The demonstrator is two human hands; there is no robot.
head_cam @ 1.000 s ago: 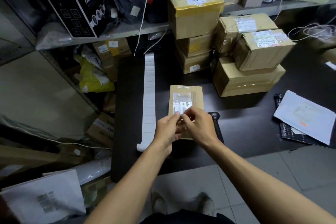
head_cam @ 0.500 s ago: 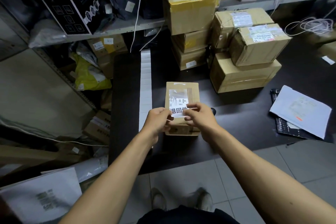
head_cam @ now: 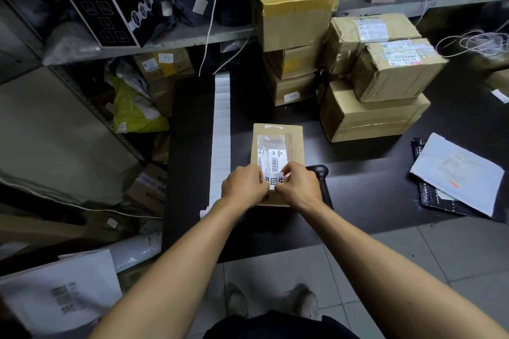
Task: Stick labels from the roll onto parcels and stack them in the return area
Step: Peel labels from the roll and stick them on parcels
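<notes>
While over the parcel (head_cam: 277,143), both hands' fingers (head_cam: 257,179) on one label (head_cam: 274,181).

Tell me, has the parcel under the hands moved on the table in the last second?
No. The parcel keeps the same gap to the label strip on its left and stays beside the black handle.

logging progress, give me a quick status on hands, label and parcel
Left hand and right hand both pinch the white label over the small parcel. Label not pressed flat yet. Nothing in the way.
</notes>
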